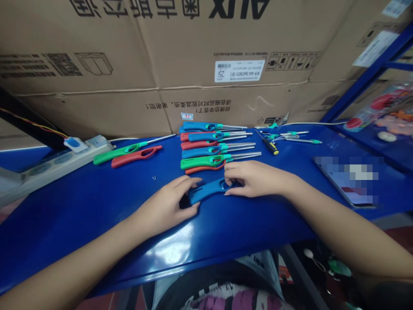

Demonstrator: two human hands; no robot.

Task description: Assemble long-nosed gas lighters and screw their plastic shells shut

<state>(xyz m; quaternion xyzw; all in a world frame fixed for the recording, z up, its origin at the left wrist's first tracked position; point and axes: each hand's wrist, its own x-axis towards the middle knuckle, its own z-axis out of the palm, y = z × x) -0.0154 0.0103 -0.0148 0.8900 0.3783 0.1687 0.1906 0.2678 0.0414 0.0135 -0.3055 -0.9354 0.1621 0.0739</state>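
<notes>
A blue plastic lighter casing (208, 191) lies between both hands near the middle of the blue table, with no metal tube visible on it. My left hand (176, 199) grips its wide left end between thumb and fingers. At its right end, around the finger loop, my right hand (247, 178) pinches it; the fingers partly hide that end. Just behind is a stack of assembled lighters, among them a green one (200, 162) and a blue one (196, 152), their metal tubes pointing right. Further left lie a green lighter (118, 153) and a red casing (129, 159) without a tube.
Behind the table (129, 228) stands a large cardboard box (112, 38). A power strip (58, 163) is at the left. To the right are a yellow-black screwdriver (270, 146), several loose metal tubes with teal parts (300, 140) and a phone (342, 183).
</notes>
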